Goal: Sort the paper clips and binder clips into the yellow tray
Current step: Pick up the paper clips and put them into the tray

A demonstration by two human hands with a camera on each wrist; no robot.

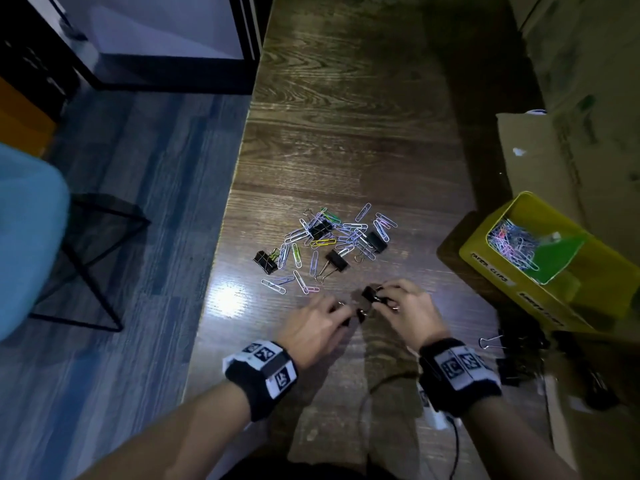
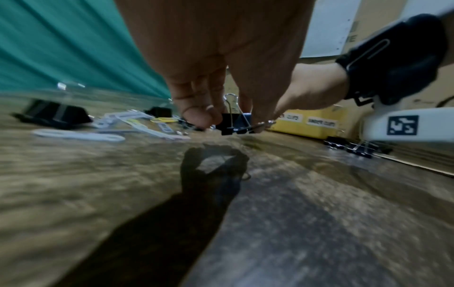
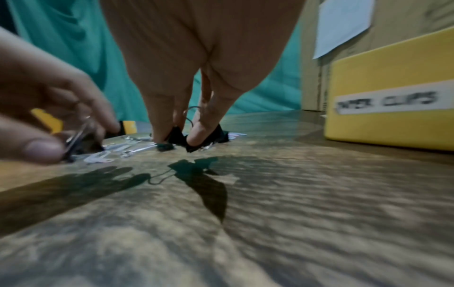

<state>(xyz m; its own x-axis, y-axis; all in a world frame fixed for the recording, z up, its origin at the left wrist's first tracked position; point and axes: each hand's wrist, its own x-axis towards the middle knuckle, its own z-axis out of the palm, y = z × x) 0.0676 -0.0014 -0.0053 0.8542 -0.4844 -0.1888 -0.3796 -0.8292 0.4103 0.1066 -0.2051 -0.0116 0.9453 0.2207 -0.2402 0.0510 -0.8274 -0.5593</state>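
A heap of coloured paper clips [image 1: 332, 237] mixed with black binder clips [image 1: 337, 259] lies mid-table. Just nearer, my left hand [image 1: 334, 315] pinches a black binder clip [image 2: 233, 122] by thumb and fingers, low over the wood. My right hand [image 1: 388, 299] pinches another black binder clip [image 1: 370, 294] [image 3: 194, 138] right beside it, its tip touching the table. The yellow tray [image 1: 491, 271] stands at the right edge; its paper-clip compartment holds several paper clips [image 1: 512, 244].
More black binder clips [image 1: 509, 355] lie loose by the tray's near end. Cardboard boxes [image 1: 554, 161] stand behind the tray. The table's left edge [image 1: 221, 244] drops to the floor, where a teal chair [image 1: 31, 237] stands.
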